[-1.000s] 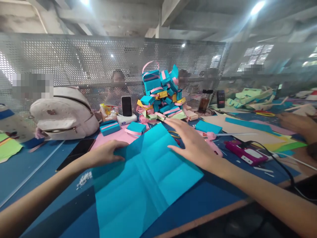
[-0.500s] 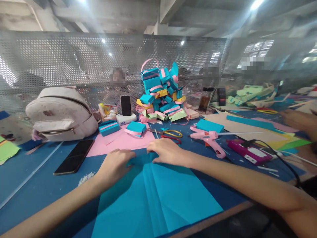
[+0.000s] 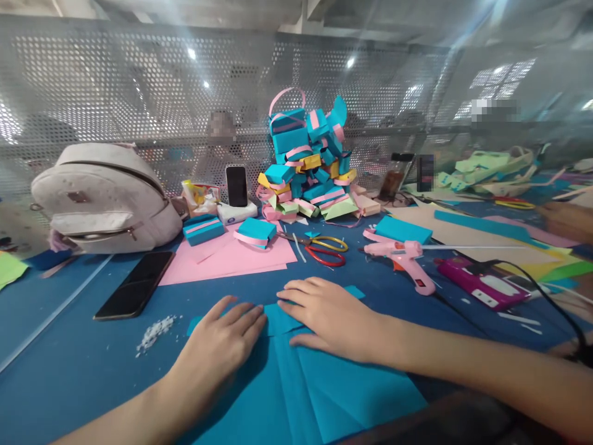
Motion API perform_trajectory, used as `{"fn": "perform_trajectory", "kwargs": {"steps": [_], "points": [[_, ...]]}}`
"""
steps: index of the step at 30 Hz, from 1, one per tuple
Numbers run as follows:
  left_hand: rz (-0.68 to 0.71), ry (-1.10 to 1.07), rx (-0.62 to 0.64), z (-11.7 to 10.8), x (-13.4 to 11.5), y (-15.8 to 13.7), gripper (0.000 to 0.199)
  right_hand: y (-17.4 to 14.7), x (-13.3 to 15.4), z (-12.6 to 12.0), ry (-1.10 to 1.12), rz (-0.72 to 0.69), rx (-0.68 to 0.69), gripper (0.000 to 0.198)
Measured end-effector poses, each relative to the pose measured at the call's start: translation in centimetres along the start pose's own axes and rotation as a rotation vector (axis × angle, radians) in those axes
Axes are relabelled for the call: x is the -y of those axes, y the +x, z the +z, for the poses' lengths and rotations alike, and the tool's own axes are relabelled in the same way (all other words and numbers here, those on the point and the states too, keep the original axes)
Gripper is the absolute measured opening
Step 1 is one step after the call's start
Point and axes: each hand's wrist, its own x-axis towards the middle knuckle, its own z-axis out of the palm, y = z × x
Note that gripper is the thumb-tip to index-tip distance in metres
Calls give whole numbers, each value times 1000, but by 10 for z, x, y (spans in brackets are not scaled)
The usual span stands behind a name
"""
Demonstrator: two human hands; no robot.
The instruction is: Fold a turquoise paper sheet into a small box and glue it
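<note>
A creased sheet of teal paper [image 3: 319, 395] lies flat on the blue table [image 3: 69, 346] in front of me. My left hand [image 3: 222, 346] rests palm down on its far left part, fingers spread. My right hand [image 3: 324, 312] lies flat on the sheet's far edge just to the right, fingers pointing left and almost touching the left hand. Neither hand grips anything.
Beyond the hands lie pink paper [image 3: 231, 256], scissors [image 3: 324, 247], a pink glue gun [image 3: 403, 256], a magenta device [image 3: 482, 287] with a black cable, and a pile of folded paper boxes [image 3: 306, 167]. A dark phone [image 3: 134, 284] and white backpack [image 3: 102, 198] are at left. Another person's hand [image 3: 567, 219] is far right.
The teal sheet has been drawn toward me. Both hands came back with it and now press flat on its far edge, close together; the view tilted down.
</note>
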Motion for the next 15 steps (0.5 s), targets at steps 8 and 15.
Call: {"fn": "perform_trajectory", "kwargs": {"steps": [8,15], "points": [[-39,43,24,1,-10,-8,41,-13,0,8,-32,74,-14,77],[-161,233,65,-4,-4,-35,41,-53,-13,8,-203,200,13,74]]}}
